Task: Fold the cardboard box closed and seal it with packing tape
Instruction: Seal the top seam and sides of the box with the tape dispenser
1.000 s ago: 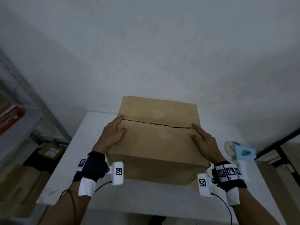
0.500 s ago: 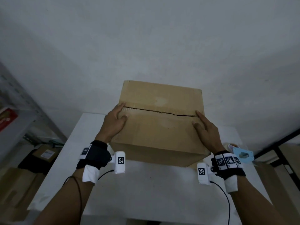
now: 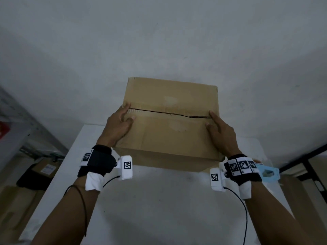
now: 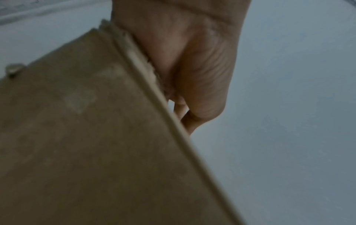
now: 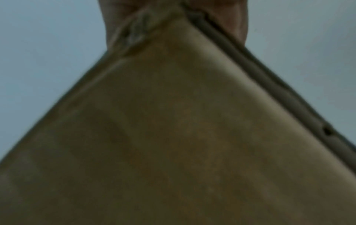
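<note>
Cardboard is under both my palms: the cardboard box (image 3: 169, 124) sits on the white counter (image 3: 159, 200) toward twelve o'clock from me, its two top flaps folded down so they meet along a dark seam (image 3: 169, 114) running from nine to three o'clock. My left hand (image 3: 117, 126) lies with fingers spread flat at the nine o'clock end of that seam, thumb on the near flap; my right hand (image 3: 221, 133) does the same at the three o'clock end. Neither grip pinches anything, both are only pressing.

No tape is on the seam yet, so I judge the folding done and the sealing not begun. The seam gapes a little toward three o'clock, and I expect the flaps to spring up there as soon as I lift a palm. The light blue tape dispenser (image 3: 269, 172) lies just behind my right wrist at about four o'clock, half hidden. Reaching for it frees the right end first, the looser one. If the left hand alone pushes too hard off-centre, the near flap could sink inward or the box could slide across the smooth counter. Tape laid over a gaping or skewed seam would wrinkle and hold badly.
</note>
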